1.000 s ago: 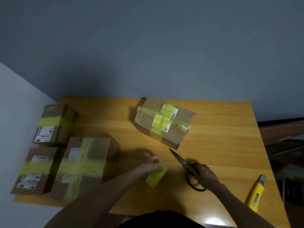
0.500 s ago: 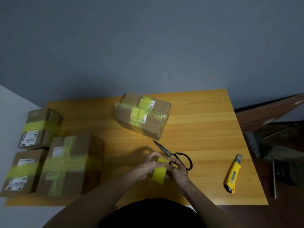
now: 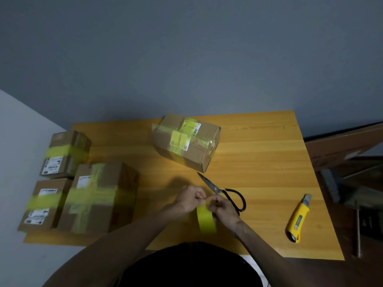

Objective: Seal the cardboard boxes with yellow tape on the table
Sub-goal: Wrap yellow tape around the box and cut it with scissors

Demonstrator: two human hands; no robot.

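A yellow tape roll (image 3: 205, 219) stands on edge near the front of the wooden table (image 3: 259, 162). My left hand (image 3: 190, 198) and my right hand (image 3: 222, 207) both pinch at the top of the roll, fingertips close together. Behind them a cardboard box (image 3: 186, 142) with yellow tape and a label lies at the table's middle. Three taped boxes sit at the left: a large one (image 3: 99, 197), one at the back left (image 3: 64, 154) and one at the front left (image 3: 44, 205).
Black-handled scissors (image 3: 223, 192) lie just right of my hands, blades pointing toward the middle box. A yellow utility knife (image 3: 298, 218) lies at the right front. Dark clutter and a brown board (image 3: 342, 146) are beyond the table's right edge.
My right hand let go of the scissors and came over to the tape roll. Both hands now pinch the roll's top, and the view has shifted right.
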